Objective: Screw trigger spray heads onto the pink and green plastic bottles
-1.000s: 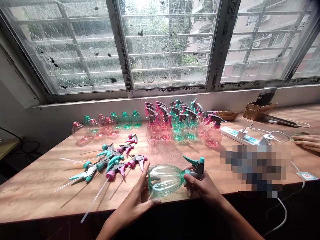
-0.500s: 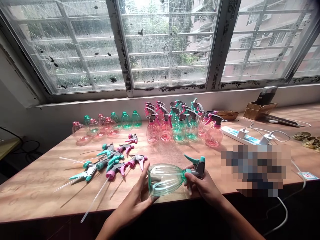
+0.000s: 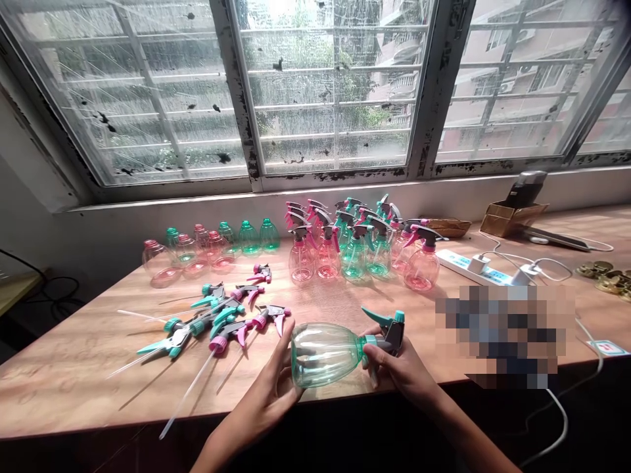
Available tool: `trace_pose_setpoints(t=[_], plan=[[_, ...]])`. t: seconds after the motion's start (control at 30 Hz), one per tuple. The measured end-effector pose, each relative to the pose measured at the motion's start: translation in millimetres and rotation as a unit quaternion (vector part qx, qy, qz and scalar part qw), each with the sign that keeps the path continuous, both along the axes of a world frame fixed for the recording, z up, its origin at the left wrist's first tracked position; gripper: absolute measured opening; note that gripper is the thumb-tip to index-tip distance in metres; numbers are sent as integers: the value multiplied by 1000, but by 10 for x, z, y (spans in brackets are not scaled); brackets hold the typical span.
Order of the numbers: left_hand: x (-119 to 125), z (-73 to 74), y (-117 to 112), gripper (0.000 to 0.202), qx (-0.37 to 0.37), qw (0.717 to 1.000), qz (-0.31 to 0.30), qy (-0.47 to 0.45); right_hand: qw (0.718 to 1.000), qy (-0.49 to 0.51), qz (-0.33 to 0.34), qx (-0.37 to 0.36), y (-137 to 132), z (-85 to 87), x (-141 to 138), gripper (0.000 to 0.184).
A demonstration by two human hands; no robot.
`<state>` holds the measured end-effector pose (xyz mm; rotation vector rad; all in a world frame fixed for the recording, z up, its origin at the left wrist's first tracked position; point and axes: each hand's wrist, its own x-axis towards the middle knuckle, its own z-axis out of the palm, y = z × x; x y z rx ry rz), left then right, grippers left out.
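A clear green spray bottle (image 3: 325, 355) lies sideways in the air over the table's front edge, its base to the left. My left hand (image 3: 280, 374) is wrapped round the base end. At the neck, the fingers of my right hand (image 3: 394, 364) are closed round the collar of the grey and green trigger sprayer (image 3: 393, 330), which sits on the bottle's mouth. Whether its thread is fully seated I cannot tell. Left of my hands lie several loose trigger sprayers (image 3: 217, 318), green and pink, with white dip tubes.
Several spray bottles with sprayers (image 3: 353, 256) stand at the back middle. Open bottles (image 3: 249, 238) without sprayers stand at back left. Right are a white power strip (image 3: 476, 268), a cardboard box (image 3: 513, 215), cables and a blurred patch.
My right fingers have shifted slightly at the collar. The bottle stays in nearly the same place, held by both hands.
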<state>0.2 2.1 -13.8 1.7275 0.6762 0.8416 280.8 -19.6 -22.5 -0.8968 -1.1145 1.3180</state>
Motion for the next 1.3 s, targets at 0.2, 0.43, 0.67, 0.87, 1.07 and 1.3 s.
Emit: trace_pose_setpoints(t=[0.2,0.43,0.67,0.87,1.07,1.3], plan=[[-16,51,-28,99,-19,1000,11,22,1000,-3,-5,5,-9,36,-15,42],[7,54,-29,89,19,999,24,35,1000,-3,0,0,-6,3,-2,40],[20,42,-17,102,-25,1000,12,9,1000,-6,2,10,3,-2,-11,41],[-4,39,-22,92,-27,999,12,21,1000,-10,-5,7,-12,33,-25,42],[25,-5,-27,86,-20,1000,-7,-18,1000,-11,-2,6,-18,9,-10,42],[-5,18,-22,101,-20,999,23,25,1000,-1,-4,5,0,-14,-17,43]])
